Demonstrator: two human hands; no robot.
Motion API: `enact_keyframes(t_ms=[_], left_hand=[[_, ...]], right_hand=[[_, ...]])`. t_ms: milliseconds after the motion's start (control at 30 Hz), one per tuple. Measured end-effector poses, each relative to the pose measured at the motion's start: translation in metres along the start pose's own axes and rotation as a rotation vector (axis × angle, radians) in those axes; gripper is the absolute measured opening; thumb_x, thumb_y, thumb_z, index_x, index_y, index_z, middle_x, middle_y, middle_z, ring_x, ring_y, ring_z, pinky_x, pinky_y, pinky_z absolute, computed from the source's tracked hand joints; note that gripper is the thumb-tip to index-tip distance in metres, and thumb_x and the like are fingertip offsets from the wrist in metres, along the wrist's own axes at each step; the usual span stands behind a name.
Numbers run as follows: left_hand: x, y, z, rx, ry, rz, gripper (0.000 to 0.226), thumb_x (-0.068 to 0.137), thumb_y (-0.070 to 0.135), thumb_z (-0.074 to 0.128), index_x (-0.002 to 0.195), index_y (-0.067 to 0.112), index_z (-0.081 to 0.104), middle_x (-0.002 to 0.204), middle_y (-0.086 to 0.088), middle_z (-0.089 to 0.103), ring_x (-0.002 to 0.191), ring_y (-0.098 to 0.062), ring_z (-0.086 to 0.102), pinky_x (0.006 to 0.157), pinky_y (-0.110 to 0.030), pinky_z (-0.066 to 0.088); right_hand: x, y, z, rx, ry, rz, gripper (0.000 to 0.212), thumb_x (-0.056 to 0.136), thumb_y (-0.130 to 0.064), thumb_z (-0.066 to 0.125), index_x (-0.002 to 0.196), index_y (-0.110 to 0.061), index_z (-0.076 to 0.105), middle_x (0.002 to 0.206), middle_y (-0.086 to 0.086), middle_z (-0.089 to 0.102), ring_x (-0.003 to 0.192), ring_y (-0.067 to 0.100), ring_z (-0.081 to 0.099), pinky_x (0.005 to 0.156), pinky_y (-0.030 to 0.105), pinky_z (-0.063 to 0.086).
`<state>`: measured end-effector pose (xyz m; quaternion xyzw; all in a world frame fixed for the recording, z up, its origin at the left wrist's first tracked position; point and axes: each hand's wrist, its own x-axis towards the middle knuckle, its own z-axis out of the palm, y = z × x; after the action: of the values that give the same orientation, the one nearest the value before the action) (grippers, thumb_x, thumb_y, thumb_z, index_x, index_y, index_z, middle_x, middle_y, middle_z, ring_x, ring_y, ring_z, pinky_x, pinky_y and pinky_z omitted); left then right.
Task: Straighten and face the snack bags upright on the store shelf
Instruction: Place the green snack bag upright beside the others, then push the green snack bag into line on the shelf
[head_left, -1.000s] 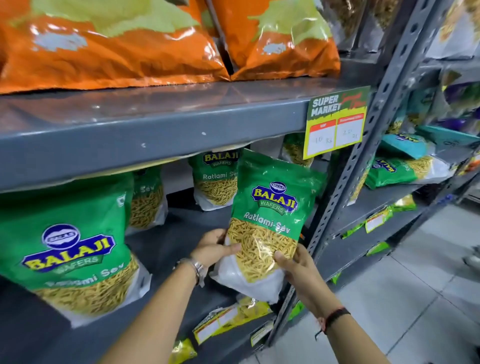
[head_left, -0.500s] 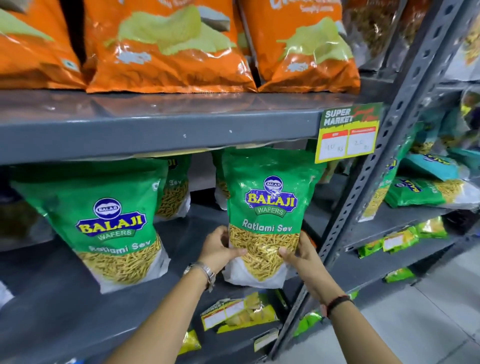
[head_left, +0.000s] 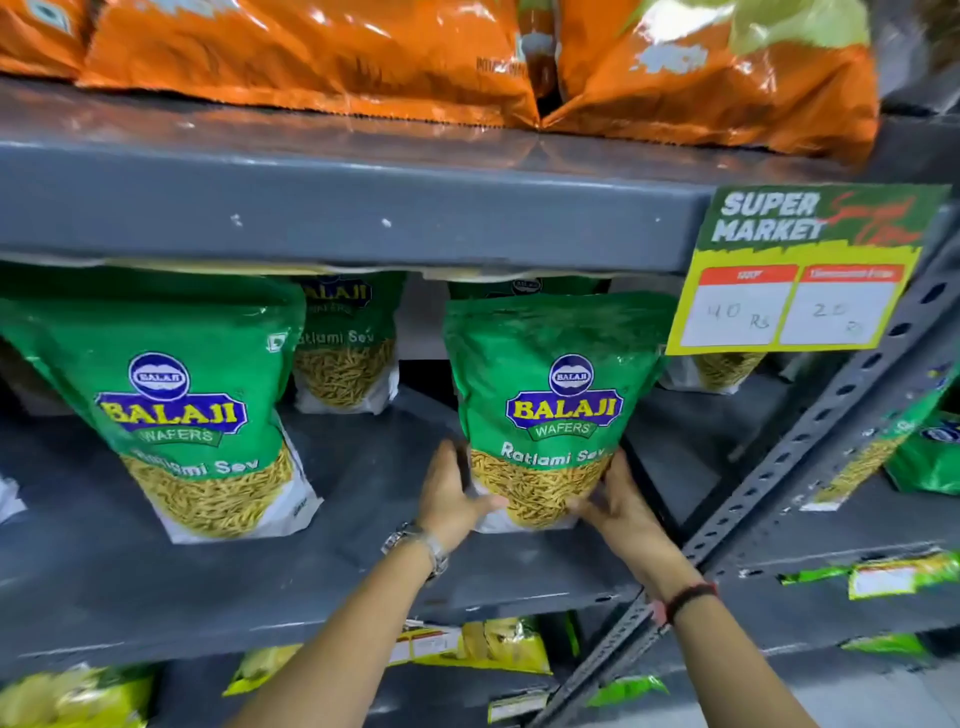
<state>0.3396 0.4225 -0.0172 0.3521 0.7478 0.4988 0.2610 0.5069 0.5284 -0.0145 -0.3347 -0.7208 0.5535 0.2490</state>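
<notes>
A green Balaji Ratlami Sev bag (head_left: 556, 395) stands upright, label forward, on the grey middle shelf (head_left: 363, 582). My left hand (head_left: 449, 493) grips its lower left edge and my right hand (head_left: 615, 501) grips its lower right edge. A second green bag (head_left: 176, 410) stands at the left, leaning slightly. Two more bags (head_left: 343, 348) stand farther back, and another (head_left: 722, 369) is partly hidden behind the price tag.
Orange snack bags (head_left: 322, 57) fill the upper shelf. A yellow-green price tag (head_left: 795, 275) hangs from the upper shelf edge. A perforated grey upright (head_left: 810, 447) rises at the right. Yellow packets (head_left: 493, 642) lie on the lower shelf. Green bags (head_left: 930, 457) sit in the neighbouring bay.
The bag went from tilted and held out in front of the shelf to upright and set back onto the shelf. Both hands slid down to its lower corners.
</notes>
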Motion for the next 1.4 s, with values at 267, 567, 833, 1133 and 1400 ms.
enact_keyframes(t_ms=[267, 567, 833, 1133, 1400], left_hand=[[-0.009, -0.039, 0.01, 0.443, -0.063, 0.027, 0.071, 0.073, 0.031, 0.067, 0.133, 0.014, 0.033, 0.147, -0.009, 0.035, 0.137, -0.02, 0.027, 0.116, -0.038, 0.007], [-0.015, -0.042, 0.014, 0.563, -0.038, 0.087, 0.067, 0.075, 0.042, 0.062, 0.132, 0.021, 0.036, 0.15, -0.002, 0.03, 0.14, -0.011, 0.018, 0.117, -0.041, -0.005], [-0.019, -0.039, 0.014, 0.561, -0.038, 0.092, 0.068, 0.072, 0.042, 0.065, 0.131, 0.021, 0.039, 0.148, -0.002, 0.034, 0.14, -0.01, 0.019, 0.117, -0.04, -0.004], [-0.052, -0.064, -0.053, 0.209, 0.18, 0.178, 0.048, 0.065, 0.029, 0.07, 0.107, 0.008, 0.063, 0.112, -0.014, 0.067, 0.102, -0.011, 0.054, 0.095, -0.01, 0.033], [-0.087, -0.11, -0.181, 0.183, 0.59, -0.119, 0.032, 0.066, -0.001, 0.073, 0.095, -0.005, 0.06, 0.099, -0.029, 0.062, 0.095, -0.041, 0.059, 0.082, -0.043, 0.045]], right_hand=[[-0.001, 0.026, 0.015, -0.255, -0.028, 0.093, 0.078, 0.075, -0.005, 0.069, 0.136, -0.012, 0.022, 0.144, 0.01, 0.036, 0.134, 0.023, 0.029, 0.113, 0.037, 0.024], [-0.015, 0.03, 0.011, -0.273, 0.029, 0.094, 0.075, 0.076, -0.007, 0.067, 0.136, -0.013, 0.022, 0.144, 0.012, 0.035, 0.132, 0.028, 0.033, 0.105, 0.036, 0.03], [-0.02, 0.033, 0.01, -0.303, 0.051, 0.151, 0.077, 0.077, -0.01, 0.067, 0.138, -0.012, 0.022, 0.146, 0.012, 0.036, 0.133, 0.027, 0.034, 0.11, 0.042, 0.031], [-0.071, 0.014, 0.09, -0.225, 0.462, -0.141, 0.035, 0.082, -0.001, 0.058, 0.083, -0.033, 0.044, 0.086, -0.007, 0.049, 0.086, 0.007, 0.053, 0.077, 0.007, 0.04], [-0.004, -0.015, 0.206, 0.029, -0.1, 0.07, 0.058, 0.076, -0.005, 0.068, 0.127, -0.009, 0.04, 0.12, 0.007, 0.047, 0.109, 0.004, 0.046, 0.101, 0.024, 0.037]])
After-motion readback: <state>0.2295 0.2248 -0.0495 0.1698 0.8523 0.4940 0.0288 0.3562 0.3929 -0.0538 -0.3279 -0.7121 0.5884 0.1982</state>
